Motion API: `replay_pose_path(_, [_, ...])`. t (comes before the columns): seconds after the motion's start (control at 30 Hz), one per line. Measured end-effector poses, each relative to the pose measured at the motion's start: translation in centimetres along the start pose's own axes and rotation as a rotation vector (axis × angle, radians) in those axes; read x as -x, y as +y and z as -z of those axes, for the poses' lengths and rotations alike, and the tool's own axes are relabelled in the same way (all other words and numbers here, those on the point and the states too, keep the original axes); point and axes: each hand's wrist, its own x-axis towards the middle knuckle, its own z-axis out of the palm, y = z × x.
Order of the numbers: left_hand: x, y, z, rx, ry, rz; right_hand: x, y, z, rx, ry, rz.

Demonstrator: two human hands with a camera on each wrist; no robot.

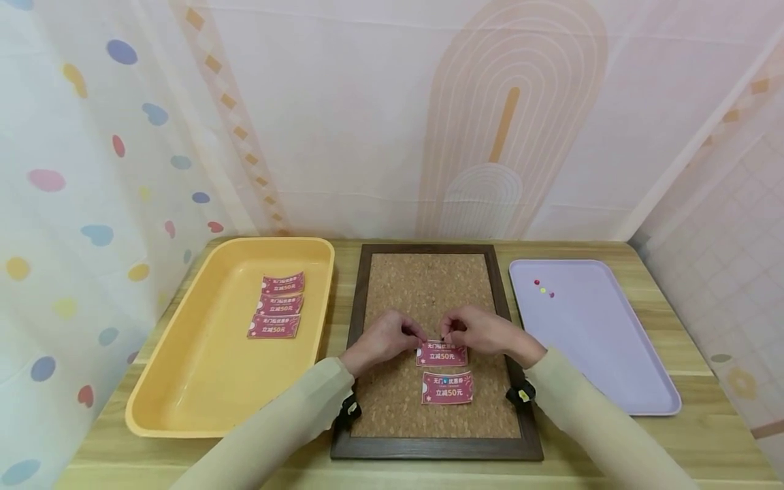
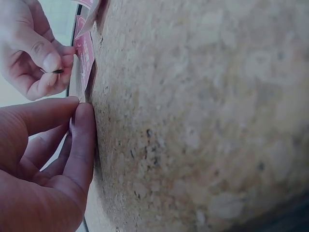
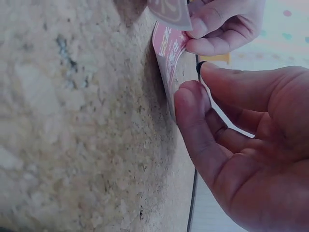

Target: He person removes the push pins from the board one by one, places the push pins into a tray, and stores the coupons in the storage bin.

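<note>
On a framed corkboard lie two pink paper coupons, one above the other. My left hand pinches the upper coupon at its top left corner, thumb against forefinger. Near that coupon's top right is my right hand, holding a small black thumbtack between thumb and forefinger. In the right wrist view the forefinger's tip is right at the coupon's edge. A blue thumbtack sits in the upper middle of the lower coupon. The coupons' edges curl up from the cork in both wrist views.
Left of the board stands a yellow tray with three more coupons in it. A lilac tray on the right holds several small coloured tacks near its back left corner. A patterned curtain hangs behind the wooden table.
</note>
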Motion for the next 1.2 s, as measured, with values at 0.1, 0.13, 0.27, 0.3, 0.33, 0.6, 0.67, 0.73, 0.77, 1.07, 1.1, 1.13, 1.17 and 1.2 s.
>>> replay_pose_path(0.1, [0.0,-0.1,0.0,0.017,0.000,-0.010,0.2,-0.1,0.0,-0.006,0.035,0.011])
replay_pose_path(0.13, [0.0,-0.1,0.0,0.023,-0.001,-0.013,0.3,-0.1,0.0,-0.008,0.046,0.017])
replay_pose_path(0.27, [0.3,0.0,0.2,0.033,-0.002,-0.013,0.8,-0.1,0.0,0.004,0.103,0.061])
replay_pose_path(0.3, [0.3,0.1,0.3,0.035,-0.002,-0.009,1.0,-0.1,0.1,0.003,0.118,0.078])
replay_pose_path(0.33, [0.4,0.2,0.4,0.036,0.001,-0.008,1.1,-0.1,0.1,0.003,0.133,0.086])
replay_pose_path(0.6, [1.3,1.2,1.4,0.010,0.069,-0.034,2.2,-0.7,0.3,-0.030,0.244,0.111])
replay_pose_path(0.67, [1.6,1.3,1.7,-0.016,0.098,-0.047,2.3,-0.9,0.3,-0.035,0.264,0.105])
replay_pose_path(0.73, [2.0,1.3,2.1,-0.024,0.119,-0.052,2.5,-1.1,0.3,-0.037,0.288,0.098])
replay_pose_path(0.77, [2.2,1.3,2.3,-0.025,0.128,-0.055,2.6,-1.2,0.4,-0.040,0.298,0.100])
replay_pose_path(1.07, [3.9,1.3,4.3,0.036,0.158,-0.054,3.7,-1.6,0.6,-0.030,0.371,0.107])
replay_pose_path(1.1, [4.1,1.2,4.6,0.043,0.160,-0.051,3.8,-1.6,0.7,-0.034,0.377,0.101])
replay_pose_path(1.13, [4.3,1.1,4.8,0.047,0.161,-0.046,3.9,-1.5,0.7,-0.036,0.381,0.094])
replay_pose_path(1.17, [4.5,1.0,5.1,0.052,0.162,-0.044,4.0,-1.5,0.8,-0.042,0.383,0.086])
replay_pose_path(1.2, [4.7,0.9,5.3,0.058,0.161,-0.044,4.1,-1.4,0.9,-0.046,0.387,0.084])
